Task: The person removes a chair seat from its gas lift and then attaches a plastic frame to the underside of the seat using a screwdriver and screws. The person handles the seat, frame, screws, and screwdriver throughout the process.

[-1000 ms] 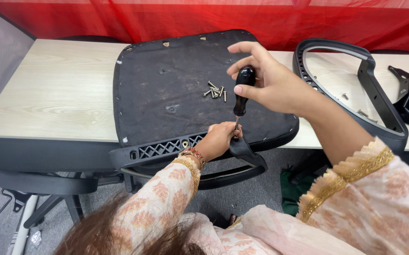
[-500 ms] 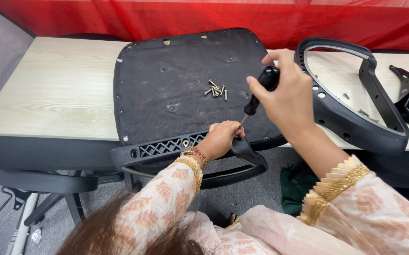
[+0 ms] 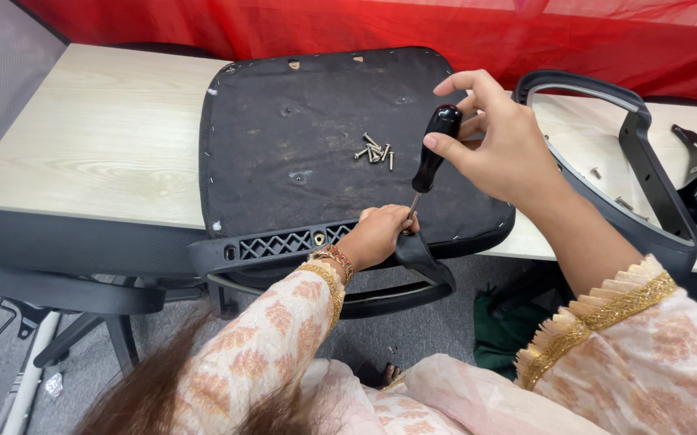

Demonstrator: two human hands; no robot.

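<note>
Red cloth hangs behind the pale wooden worktop (image 3: 99,153), where our upturned black seat base (image 3: 316,153) overhangs the front edge. Our right hand (image 3: 497,149) grips the screwdriver (image 3: 431,157) by its handle; our left hand (image 3: 380,234) pinches near its tip. Should the blade slip, it could jab those fingers or scatter the loose screws (image 3: 375,151).

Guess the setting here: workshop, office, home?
Likely an office or furniture assembly spot: an upturned chair seat lies on a pale wood desk with loose screws, a chair back frame alongside, and assembled chairs below.
</note>
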